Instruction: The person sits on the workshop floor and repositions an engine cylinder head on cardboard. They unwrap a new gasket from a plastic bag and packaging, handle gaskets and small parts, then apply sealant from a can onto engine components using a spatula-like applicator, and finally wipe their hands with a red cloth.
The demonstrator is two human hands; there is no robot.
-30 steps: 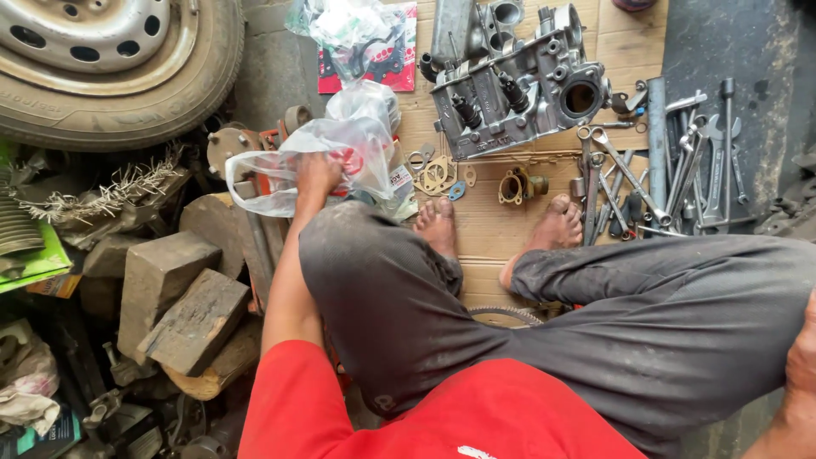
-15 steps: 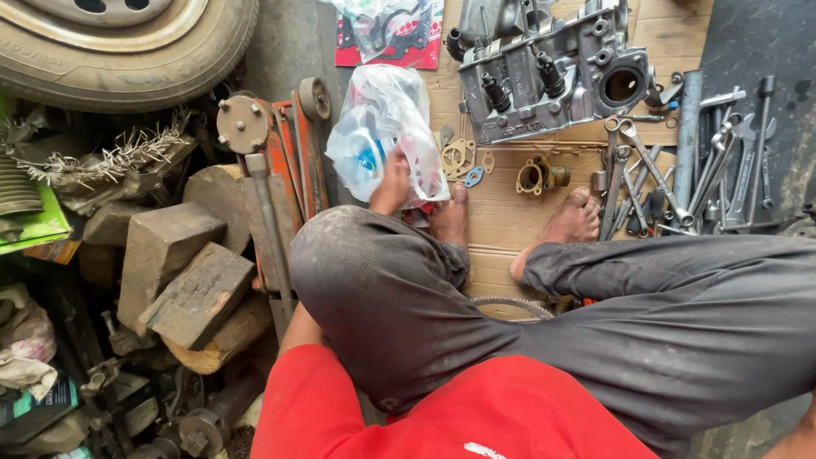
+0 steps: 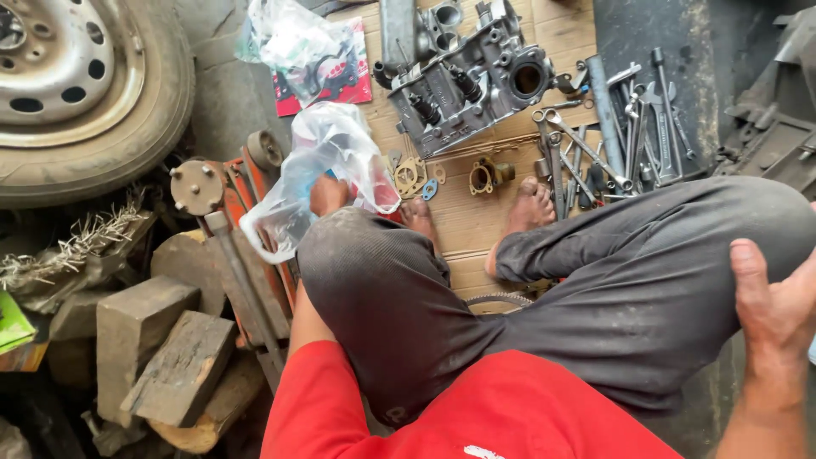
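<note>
1. Cluttered workshop floor seen from above, with flattened cardboard (image 3: 476,229) spread as a work mat; a person in a red shirt and grey trousers sits on it, bare feet resting near the middle of the mat.
2. Left hand (image 3: 327,194) reaches forward past the left knee; its fingers are closed on a crumpled clear plastic bag (image 3: 327,161), which lies at the left edge of the cardboard, just beside an orange floor jack (image 3: 242,246).
3. Right hand (image 3: 778,310) rests on the right knee at the picture's right edge; its fingers lie loosely together and flat, holding nothing.
4. Grey metal engine part (image 3: 476,72) sits at the top of the mat, beyond the feet; small gaskets (image 3: 412,174) and a brass-coloured fitting (image 3: 486,176) lie between it and the toes.
5. Row of wrenches and sockets (image 3: 620,136) lies to the right of the engine part; a second clear bag on a red packet (image 3: 319,64) lies above the held bag.
6. Car wheel with tyre (image 3: 85,93) fills the upper left corner; wooden blocks (image 3: 161,348) are piled at lower left.
</note>
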